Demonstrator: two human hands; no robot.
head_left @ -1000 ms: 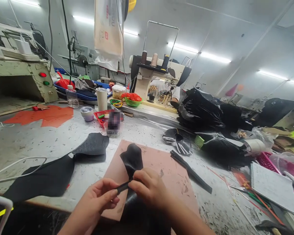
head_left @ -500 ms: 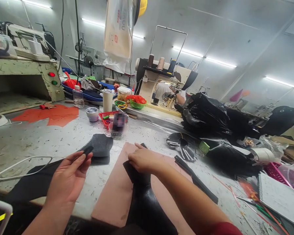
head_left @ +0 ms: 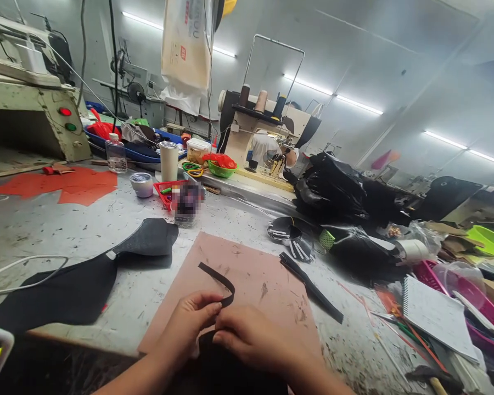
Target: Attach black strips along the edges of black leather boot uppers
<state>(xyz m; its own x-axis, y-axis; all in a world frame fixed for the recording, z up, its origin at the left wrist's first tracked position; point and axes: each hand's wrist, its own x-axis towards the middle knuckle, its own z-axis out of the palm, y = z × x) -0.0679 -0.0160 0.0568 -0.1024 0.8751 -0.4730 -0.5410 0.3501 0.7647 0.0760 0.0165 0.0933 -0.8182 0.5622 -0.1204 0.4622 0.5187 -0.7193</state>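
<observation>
A narrow black strip [head_left: 230, 289] curves up over the pink board, its lower end pinched in the fingers of my left hand [head_left: 191, 315]. Close beside it, almost touching, my right hand [head_left: 257, 336] has its fingers curled closed at the upper edge of a black leather-like piece [head_left: 216, 354]. That piece hangs below my hands at the board's near edge, its lower part dark and partly hidden. The pink board [head_left: 247, 263] lies on the worktable. Left of it are more flat black pieces [head_left: 66, 291].
A folded black strip [head_left: 313, 288] and a black roll with white marks [head_left: 292, 236] lie right of the board. A sewing machine [head_left: 267, 142] stands behind. At right are a notebook [head_left: 436, 318], a hammer [head_left: 436, 381] and a pink basket [head_left: 489, 329]. Cups and a red basket stand at the back.
Both hands have come together near the board's front edge. The black piece has been drawn off the board toward me, and the strip in my left hand now extends over the board.
</observation>
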